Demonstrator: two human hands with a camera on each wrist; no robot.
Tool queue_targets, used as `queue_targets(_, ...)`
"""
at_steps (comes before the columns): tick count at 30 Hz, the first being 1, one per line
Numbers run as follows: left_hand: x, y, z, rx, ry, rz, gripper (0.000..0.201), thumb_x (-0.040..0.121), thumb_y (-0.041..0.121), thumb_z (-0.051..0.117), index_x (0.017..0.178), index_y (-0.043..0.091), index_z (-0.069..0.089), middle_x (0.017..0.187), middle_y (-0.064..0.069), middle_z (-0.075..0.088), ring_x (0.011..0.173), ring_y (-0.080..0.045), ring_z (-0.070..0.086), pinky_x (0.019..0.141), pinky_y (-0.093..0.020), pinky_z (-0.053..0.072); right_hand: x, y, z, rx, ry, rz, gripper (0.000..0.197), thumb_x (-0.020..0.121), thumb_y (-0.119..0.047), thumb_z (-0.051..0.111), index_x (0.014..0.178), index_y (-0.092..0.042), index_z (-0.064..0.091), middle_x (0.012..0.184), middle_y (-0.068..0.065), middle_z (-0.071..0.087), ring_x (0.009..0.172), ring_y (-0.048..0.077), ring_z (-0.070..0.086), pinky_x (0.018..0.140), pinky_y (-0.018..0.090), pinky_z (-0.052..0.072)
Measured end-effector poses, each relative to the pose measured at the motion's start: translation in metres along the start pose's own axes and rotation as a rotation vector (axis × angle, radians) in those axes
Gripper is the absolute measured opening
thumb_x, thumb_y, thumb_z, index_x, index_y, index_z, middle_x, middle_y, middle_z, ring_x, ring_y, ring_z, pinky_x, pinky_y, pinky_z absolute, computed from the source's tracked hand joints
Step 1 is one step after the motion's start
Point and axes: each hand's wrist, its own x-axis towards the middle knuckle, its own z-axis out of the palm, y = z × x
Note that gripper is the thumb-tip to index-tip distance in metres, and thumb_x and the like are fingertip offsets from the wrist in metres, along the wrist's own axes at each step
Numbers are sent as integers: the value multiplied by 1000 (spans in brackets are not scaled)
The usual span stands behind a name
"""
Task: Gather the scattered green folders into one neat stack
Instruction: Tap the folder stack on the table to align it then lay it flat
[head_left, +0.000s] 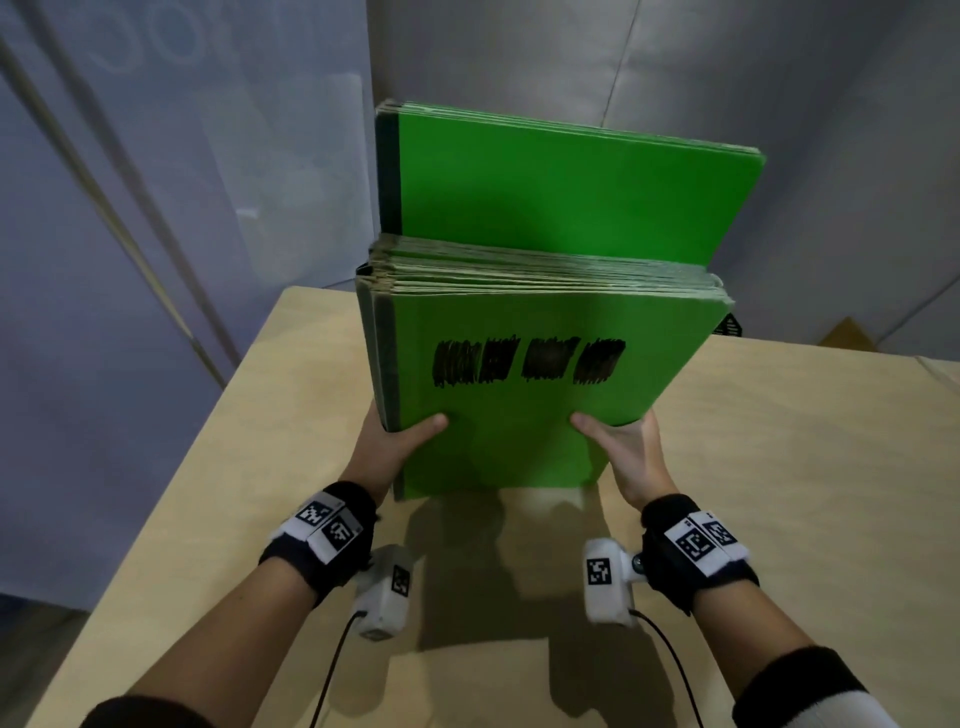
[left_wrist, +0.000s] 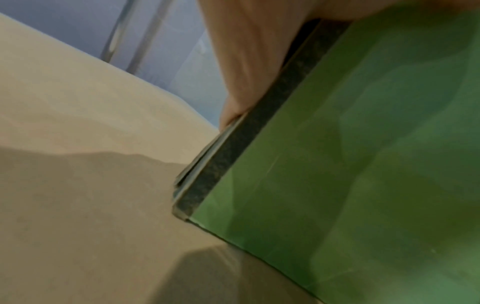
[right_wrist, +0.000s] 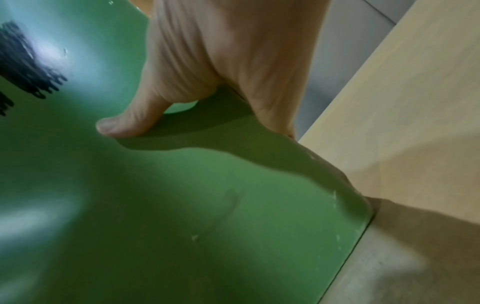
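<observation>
A thick stack of green folders (head_left: 519, 415) stands upright on its lower edge on the tan table (head_left: 779, 467). Black scribbles mark its front cover. Behind it, a few folders (head_left: 561, 192) stick up well above the others. My left hand (head_left: 395, 441) grips the dark spine side, thumb on the front cover, fingers hidden behind. My right hand (head_left: 623, 452) grips the opposite side the same way. In the left wrist view my left hand (left_wrist: 259, 61) clasps the dark spine of the folders (left_wrist: 363, 164). In the right wrist view my right hand (right_wrist: 221, 61) presses its thumb on the cover (right_wrist: 182, 205).
The table's left edge (head_left: 208, 441) runs close beside the stack, with a bluish partition and a slanted pole (head_left: 130, 234) beyond. A grey fabric backdrop (head_left: 779, 78) hangs behind. A small black item (head_left: 730, 327) and a cardboard corner (head_left: 847, 332) sit at the back right.
</observation>
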Motion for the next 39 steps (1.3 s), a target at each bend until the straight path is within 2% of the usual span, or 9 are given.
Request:
queue_targets(6,1,7,5,142,56,47,37,84,13,63,118,18,49,96,13,59,103,-21,60,90,-36,50,1,-1,-6,-80,-42,39,82,59,-5,84,131,-4,44,113,5,65,102,17,64,100,38,48)
queue_targets(10,2,19,-5,153,-52,106,40,81,4,66,108,30,52,98,18,59,80,12,67,70,-11,55,5,4,-11,-113,-50,47,72,68,6,76,131,-3,43,117,8,64,103,18,64,92,31,53)
queue_targets(13,0,20,-2,113,-27,146,78,64,27,81,132,31,44,122,5,61,107,-3,64,91,-29,54,1,12,-7,-120,-34,64,70,70,4,76,129,-7,41,105,-5,61,92,5,61,72,11,50)
queue_targets(16,-3,18,3,32,-16,126,108,49,43,75,145,20,30,123,4,58,109,-15,61,91,-34,53,-1,16,-3,-103,-10,35,79,64,0,80,132,-9,40,113,-1,61,101,13,61,84,19,51)
queue_targets(19,2,19,3,27,-62,136,115,41,49,80,141,22,31,112,14,58,99,-2,61,77,-18,56,-2,11,-9,-70,-46,49,85,59,-7,82,133,-7,40,119,4,60,106,18,61,96,31,48)
queue_targets(24,2,27,-1,73,-94,148,118,26,68,81,129,31,36,110,18,58,87,10,67,77,-15,55,5,6,-22,-77,-144,20,75,46,-31,90,109,-18,53,100,-6,70,85,5,72,72,15,57)
queue_targets(29,-2,39,-1,69,-106,136,125,25,69,81,134,27,37,119,11,58,110,-13,60,98,-39,46,4,2,-21,-67,-167,-10,83,48,-30,89,118,-14,49,107,3,67,81,0,72,70,14,56)
queue_targets(34,-4,48,-1,3,-134,115,139,26,66,84,145,18,31,130,-1,55,120,-26,56,103,-48,43,-4,-13,-15,-59,-102,-9,61,81,5,64,132,-10,35,102,-8,57,89,5,62,58,0,47)
queue_targets(39,-1,51,-11,25,-189,116,128,25,65,84,136,24,38,118,10,60,106,-10,62,94,-36,49,-6,-10,-8,-21,-133,-59,104,53,-31,83,141,-18,29,112,-10,56,84,-7,62,64,2,49)
